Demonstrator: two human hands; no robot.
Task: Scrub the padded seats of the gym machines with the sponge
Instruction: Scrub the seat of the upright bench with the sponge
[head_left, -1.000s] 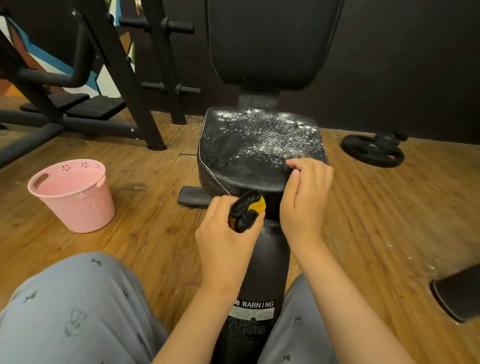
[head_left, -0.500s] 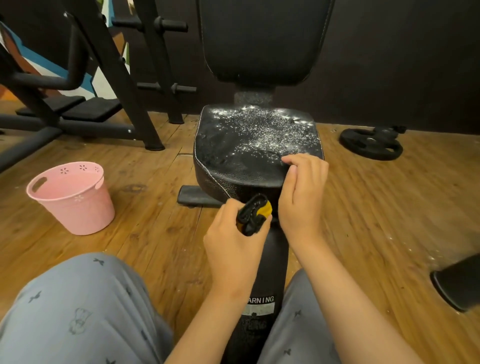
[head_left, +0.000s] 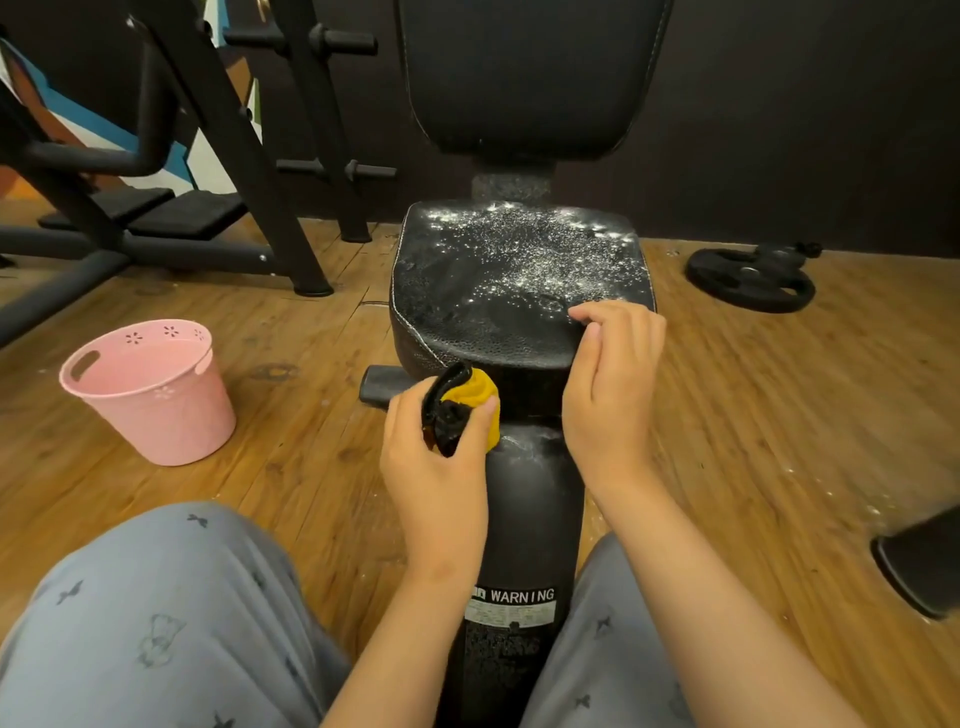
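A person sits low on a wooden floor (head_left: 727, 415) facing a black gym machine, seen from their own eye level, with grey-trousered knees (head_left: 156, 623) on either side of the machine's thick black post (head_left: 524, 519). The padded seat (head_left: 493, 312) is straight ahead at the top of that post. Its far half glitters with white specks, which look like suds or water droplets, and its near half looks duller and wet. An upright backrest (head_left: 530, 78) rises behind it.

The left hand (head_left: 436, 467) grips a sponge (head_left: 467, 400), yellow with a black scouring side, squeezed into a fold in the fist. The sponge is at the front of the machine just below the seat's front lip, at the top of the post, not on top of the pad. The right hand (head_left: 610, 395) clasps the seat's near right corner, fingertips curled onto the top and thumb down the front face — most likely to steady the pad, and the person, while the other hand scrubs.

A pink bucket (head_left: 150, 395) stands on the floor to the left, near enough to reach and probably there for rinsing the sponge; what it holds cannot be made out. A weight plate (head_left: 750, 278) lies on the floor to the right, well apart. A white warning label (head_left: 511, 608) is stuck low on the post. The top of the seat looks lathered already, so the front edge seems to be the part being worked on.
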